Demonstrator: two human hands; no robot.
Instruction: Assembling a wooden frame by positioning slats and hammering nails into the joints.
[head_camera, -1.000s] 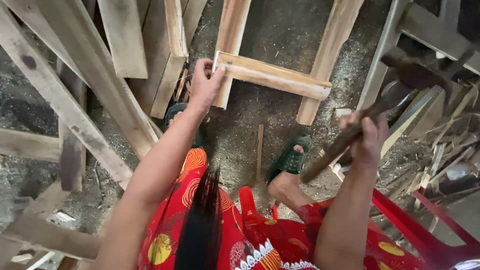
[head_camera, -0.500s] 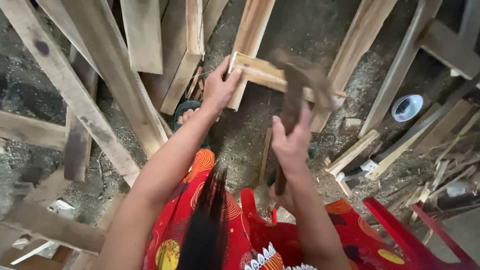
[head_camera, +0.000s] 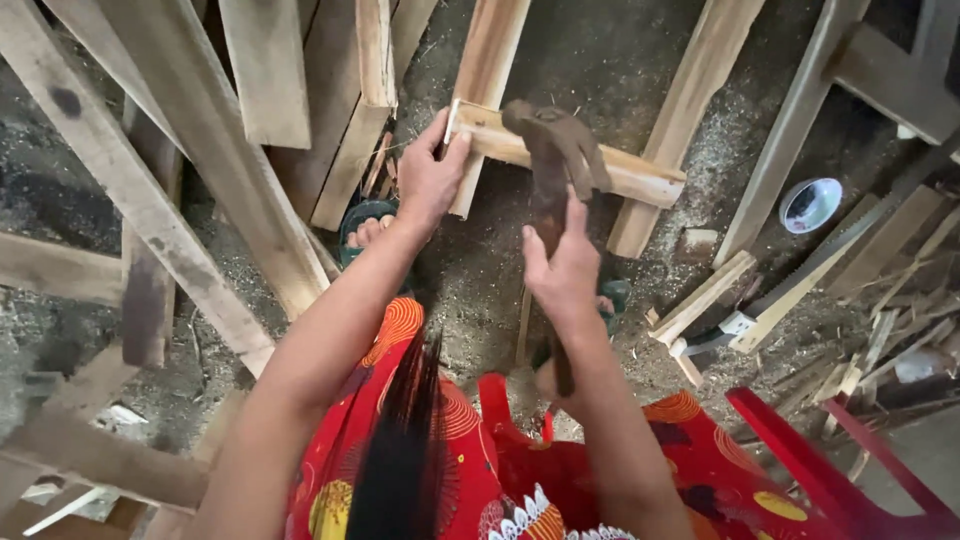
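Note:
My left hand (head_camera: 430, 178) grips the left end of a short wooden crosspiece (head_camera: 640, 172) that lies across two upright wooden slats (head_camera: 492, 60). My right hand (head_camera: 562, 268) is closed on the wooden handle of a rusty claw hammer (head_camera: 552, 135). The hammer's head rests on top of the crosspiece, a little right of my left hand. My arms reach out over a red patterned garment on my lap.
Wooden planks (head_camera: 160, 180) lean and lie at the left and top. A small white bowl (head_camera: 810, 204) sits on the sawdust floor at right, by a handsaw (head_camera: 800, 285) and wood offcuts. A red plastic chair (head_camera: 830, 470) is at the bottom right. My sandalled foot (head_camera: 365, 228) shows below the planks.
My right hand swung the hammer from raised at the far right down to the crosspiece. The left hand has stayed on the piece's left end.

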